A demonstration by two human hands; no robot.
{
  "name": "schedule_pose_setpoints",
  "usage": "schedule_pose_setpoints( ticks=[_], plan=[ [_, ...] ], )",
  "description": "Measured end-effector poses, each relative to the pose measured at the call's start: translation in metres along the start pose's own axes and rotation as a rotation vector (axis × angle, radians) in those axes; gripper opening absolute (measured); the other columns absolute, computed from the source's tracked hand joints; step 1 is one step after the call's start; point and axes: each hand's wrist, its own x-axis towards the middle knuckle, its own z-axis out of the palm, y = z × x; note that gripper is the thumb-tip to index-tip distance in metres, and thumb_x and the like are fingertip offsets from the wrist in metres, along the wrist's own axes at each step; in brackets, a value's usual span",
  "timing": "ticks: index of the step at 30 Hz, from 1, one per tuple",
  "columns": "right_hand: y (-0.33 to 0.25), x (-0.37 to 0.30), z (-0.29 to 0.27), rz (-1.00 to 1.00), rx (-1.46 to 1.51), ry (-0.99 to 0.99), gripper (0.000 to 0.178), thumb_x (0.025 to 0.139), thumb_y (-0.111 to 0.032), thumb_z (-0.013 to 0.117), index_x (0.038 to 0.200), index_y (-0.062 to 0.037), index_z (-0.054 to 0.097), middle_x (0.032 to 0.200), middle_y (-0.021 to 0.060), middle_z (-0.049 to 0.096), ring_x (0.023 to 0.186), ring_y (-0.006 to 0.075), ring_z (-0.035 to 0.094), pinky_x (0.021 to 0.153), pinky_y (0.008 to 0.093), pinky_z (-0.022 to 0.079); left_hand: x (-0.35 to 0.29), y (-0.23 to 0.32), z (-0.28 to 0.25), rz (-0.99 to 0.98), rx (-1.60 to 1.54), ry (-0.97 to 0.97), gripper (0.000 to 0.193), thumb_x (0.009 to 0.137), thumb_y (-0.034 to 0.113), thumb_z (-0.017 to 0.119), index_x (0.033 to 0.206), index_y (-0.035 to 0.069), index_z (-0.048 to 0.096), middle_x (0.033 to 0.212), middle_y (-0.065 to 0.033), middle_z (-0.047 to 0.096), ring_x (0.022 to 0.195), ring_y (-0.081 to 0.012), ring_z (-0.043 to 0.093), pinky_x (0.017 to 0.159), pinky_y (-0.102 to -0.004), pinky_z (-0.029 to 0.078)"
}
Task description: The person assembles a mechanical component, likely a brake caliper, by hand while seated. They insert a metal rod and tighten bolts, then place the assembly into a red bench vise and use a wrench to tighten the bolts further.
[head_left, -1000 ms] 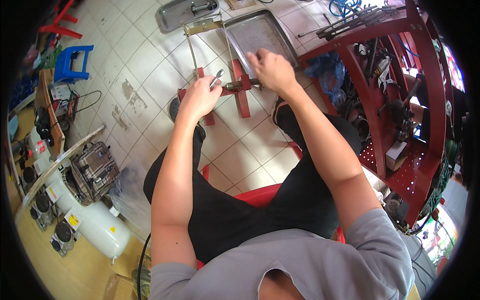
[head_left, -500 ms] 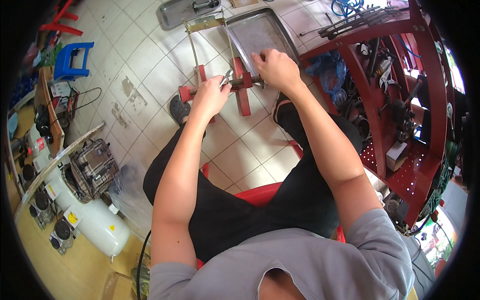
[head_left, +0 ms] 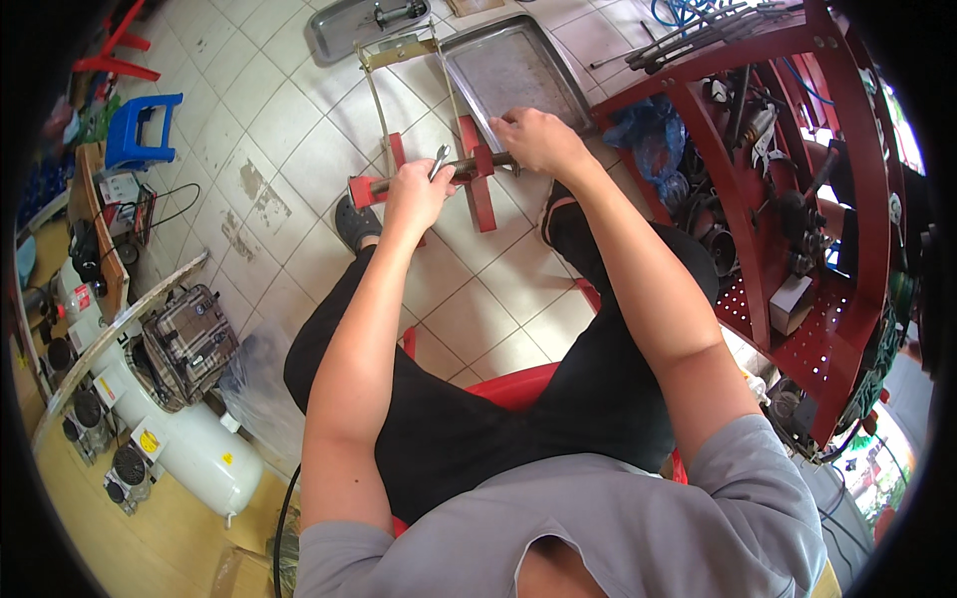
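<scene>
Between my feet, on the tiled floor, stands a red metal frame (head_left: 480, 204) with a dark threaded rod (head_left: 463, 166) running across it. My left hand (head_left: 411, 195) is closed on a small silver open-end wrench (head_left: 440, 159), its jaw sticking up past the fingers. That hand rests over the left part of the rod, beside a red end block (head_left: 361, 190). At the rod's right end, my right hand (head_left: 543, 141) is curled with bent fingers. What lies under its palm is hidden. A thin metal bracket (head_left: 401, 50) rises from the frame's far side.
Beyond the frame lies a large metal tray (head_left: 518, 70), with a smaller tray (head_left: 334, 35) holding a metal part. A red shelf rack (head_left: 743, 249) full of tools stands at right. At left are a blue stool (head_left: 142, 130) and a white tank compressor (head_left: 189, 453).
The wrench in my left hand has tilted more upright and shifted slightly left. My right hand has moved a little left, its fingers still bent.
</scene>
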Motion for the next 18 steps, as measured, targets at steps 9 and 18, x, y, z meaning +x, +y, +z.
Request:
schedule_pose_setpoints(
  ticks=[9,18],
  plan=[
    [-0.007,0.001,-0.004,-0.027,0.048,0.067,0.046,0.09,-0.044,0.045,0.094,-0.0021,0.063,0.088,0.0257,0.064,0.089,0.0443,0.06,0.08,0.0489,0.048,0.001,0.01,-0.014,-0.017,-0.04,0.106,0.038,0.077,0.031,0.065,0.101,0.001,0.065,0.078,-0.0182,0.066,0.074,-0.0303,0.065,0.07,-0.0375,0.049],
    [0.019,0.015,0.028,-0.039,0.105,0.131,0.061,0.091,-0.053,0.039,0.1,0.0023,0.062,0.095,0.0262,0.064,0.08,0.0408,0.064,0.078,0.0509,0.048,0.003,0.019,-0.041,0.0,-0.113,0.269,0.028,0.084,0.026,0.063,0.098,0.002,0.068,0.057,0.0011,0.053,0.053,-0.0059,0.049,0.054,-0.0248,0.044]
  ],
)
